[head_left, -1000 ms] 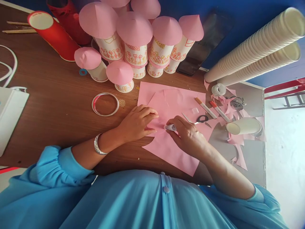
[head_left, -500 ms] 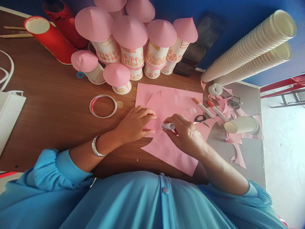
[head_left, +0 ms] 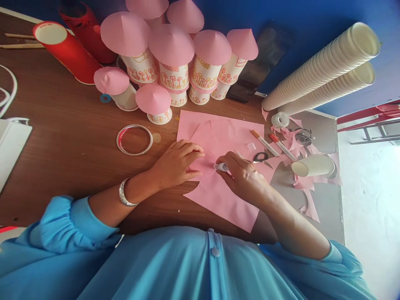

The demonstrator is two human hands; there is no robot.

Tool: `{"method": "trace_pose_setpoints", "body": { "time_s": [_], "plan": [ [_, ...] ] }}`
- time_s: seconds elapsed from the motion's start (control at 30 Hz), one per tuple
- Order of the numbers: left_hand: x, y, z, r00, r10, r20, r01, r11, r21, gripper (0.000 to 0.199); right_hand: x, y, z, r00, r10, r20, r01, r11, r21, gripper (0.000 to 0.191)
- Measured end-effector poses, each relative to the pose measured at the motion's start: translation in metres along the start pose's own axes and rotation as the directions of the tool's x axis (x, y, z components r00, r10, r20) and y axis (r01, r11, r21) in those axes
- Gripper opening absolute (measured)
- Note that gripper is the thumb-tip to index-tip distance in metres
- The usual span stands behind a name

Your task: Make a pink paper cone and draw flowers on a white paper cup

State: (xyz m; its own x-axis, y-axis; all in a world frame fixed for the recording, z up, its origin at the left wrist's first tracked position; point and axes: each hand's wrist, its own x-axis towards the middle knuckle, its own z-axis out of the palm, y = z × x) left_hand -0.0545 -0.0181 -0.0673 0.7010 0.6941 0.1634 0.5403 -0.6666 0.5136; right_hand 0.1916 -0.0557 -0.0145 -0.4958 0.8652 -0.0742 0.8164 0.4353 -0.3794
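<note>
Pinched in the fingers of my right hand is a small white tube, which looks like glue. Its narrow tip points left, down at a pink paper piece. My left hand rests at the left edge of that paper, thumb and fingers apart and fingertips on it. A larger pink sheet lies underneath. Another pink sheet reaches toward my body below my right hand. Black-handled scissors lie just beyond my right hand, partly hidden by it.
Paper cups with pink cone tops stand at the back. Stacked white cups lean at right, near markers, paper scraps and a lone cup. A tape ring and red tube are at left.
The white tube has tilted, and its tip now shows near the paper. My right hand has shifted very slightly; my left hand stays in place. The whole view has moved a little.
</note>
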Motion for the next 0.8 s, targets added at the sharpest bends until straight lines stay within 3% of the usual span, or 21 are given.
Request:
{"method": "trace_pose_setpoints", "body": {
  "time_s": [0.2, 0.43, 0.53, 0.8],
  "plan": [
    [0.0, 0.001, 0.001, 1.0, -0.006, 0.004, 0.006, 1.0, -0.009, 0.043, -0.001, 0.002, -0.016, 0.973, 0.071, -0.22, -0.077, 0.997, -0.019, 0.012],
    [0.0, -0.001, 0.002, 1.0, -0.014, 0.011, 0.015, 1.0, -0.016, 0.043, 0.001, -0.012, 0.001, 0.998, -0.03, -0.047, 0.036, 0.992, 0.123, 0.011],
    [0.0, -0.001, 0.003, 1.0, -0.007, 0.011, 0.007, 1.0, -0.008, 0.041, 0.003, -0.011, 0.008, 1.0, -0.018, -0.014, 0.019, 0.994, 0.108, 0.011],
    [0.0, 0.0, 0.002, 1.0, -0.015, 0.005, 0.015, 1.0, -0.005, 0.043, 0.001, -0.001, -0.003, 0.991, 0.059, -0.121, -0.061, 0.998, -0.014, 0.014]
  ]
}}
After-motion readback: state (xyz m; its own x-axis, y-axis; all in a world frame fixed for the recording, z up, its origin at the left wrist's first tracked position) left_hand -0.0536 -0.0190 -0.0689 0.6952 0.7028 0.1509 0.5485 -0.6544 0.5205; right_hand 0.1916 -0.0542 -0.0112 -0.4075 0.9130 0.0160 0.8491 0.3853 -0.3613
